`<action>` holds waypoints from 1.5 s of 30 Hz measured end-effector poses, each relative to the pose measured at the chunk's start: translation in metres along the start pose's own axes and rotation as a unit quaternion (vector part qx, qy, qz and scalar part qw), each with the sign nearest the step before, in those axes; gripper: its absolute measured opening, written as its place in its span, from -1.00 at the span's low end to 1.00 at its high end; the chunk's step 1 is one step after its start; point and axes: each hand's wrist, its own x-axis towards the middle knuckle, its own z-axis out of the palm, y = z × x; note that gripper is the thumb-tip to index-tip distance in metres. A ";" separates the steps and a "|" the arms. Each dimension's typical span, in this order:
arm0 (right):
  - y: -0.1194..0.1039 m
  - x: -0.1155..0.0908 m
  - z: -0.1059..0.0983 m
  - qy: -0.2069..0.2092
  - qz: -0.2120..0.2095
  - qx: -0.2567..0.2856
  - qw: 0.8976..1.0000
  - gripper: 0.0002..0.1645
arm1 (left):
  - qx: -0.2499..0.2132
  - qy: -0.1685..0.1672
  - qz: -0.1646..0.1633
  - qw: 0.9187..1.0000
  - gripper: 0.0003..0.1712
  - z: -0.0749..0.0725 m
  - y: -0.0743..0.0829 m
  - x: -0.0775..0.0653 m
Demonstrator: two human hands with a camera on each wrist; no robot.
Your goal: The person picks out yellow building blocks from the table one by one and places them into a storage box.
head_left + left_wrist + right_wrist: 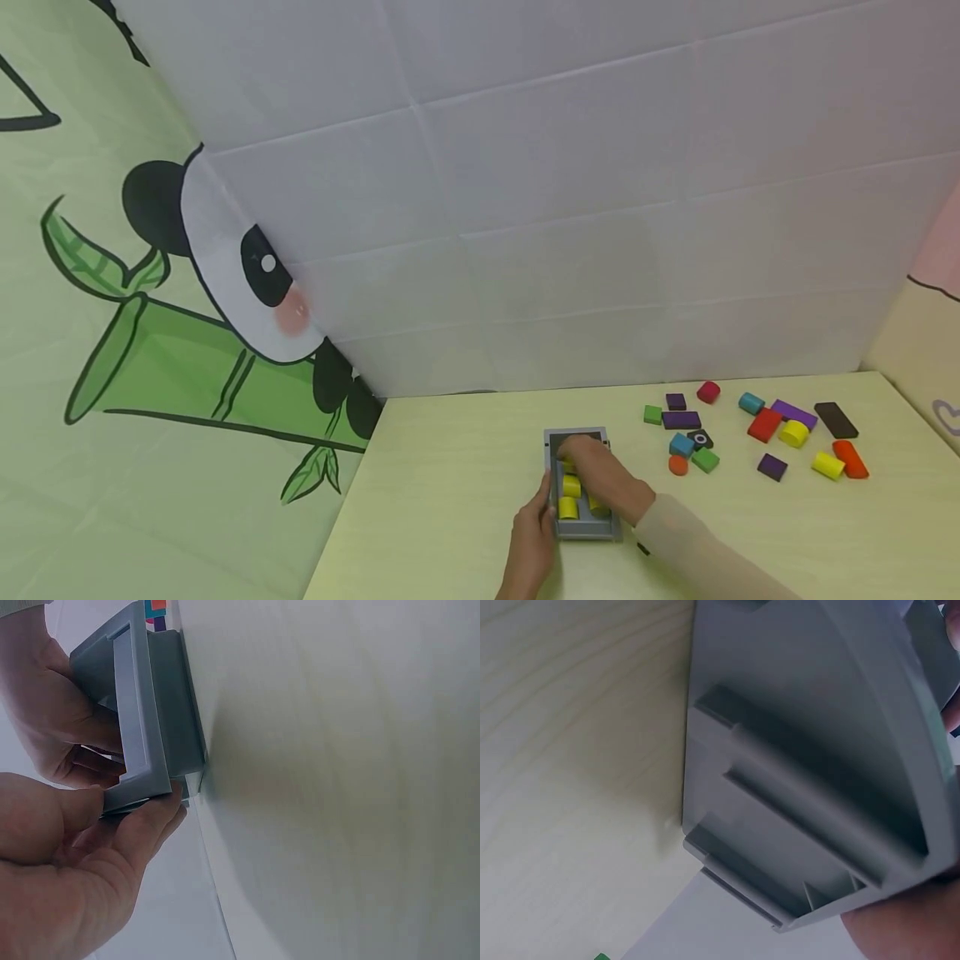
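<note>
A grey plastic box (588, 531) sits low in the head view with several yellow blocks (568, 507) inside. My left hand (534, 537) grips its left side. In the left wrist view, the left hand's thumb lies on the rim and its fingers are underneath. My right hand (600, 473) reaches over the box, fingers bent down inside near its far end. Whether those fingertips hold a block is hidden. The box's ribbed grey outer wall (795, 802) fills much of the right wrist view.
On the pale wood-grain table (427, 500), several loose coloured blocks lie to the right, among them a green block (705, 459), a red block (765, 424), a yellow cylinder (828, 465) and a black block (836, 420). A white sheet (562, 208) hangs behind; a panda-print cloth (187, 350) is at left.
</note>
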 end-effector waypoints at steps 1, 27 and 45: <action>0.000 0.000 0.000 -0.003 0.005 0.001 1.000 -0.77 | 0.000 0.000 0.001 1.000 -0.38 0.000 0.000 0.000; -0.002 0.008 0.006 -0.038 -0.006 -0.058 0.998 -0.75 | 0.010 0.006 0.002 1.000 -0.37 0.001 -0.001 0.000; -0.002 0.007 0.010 -0.033 -0.023 -0.097 0.995 -0.77 | 0.009 0.005 0.009 1.000 -0.37 0.002 -0.003 0.001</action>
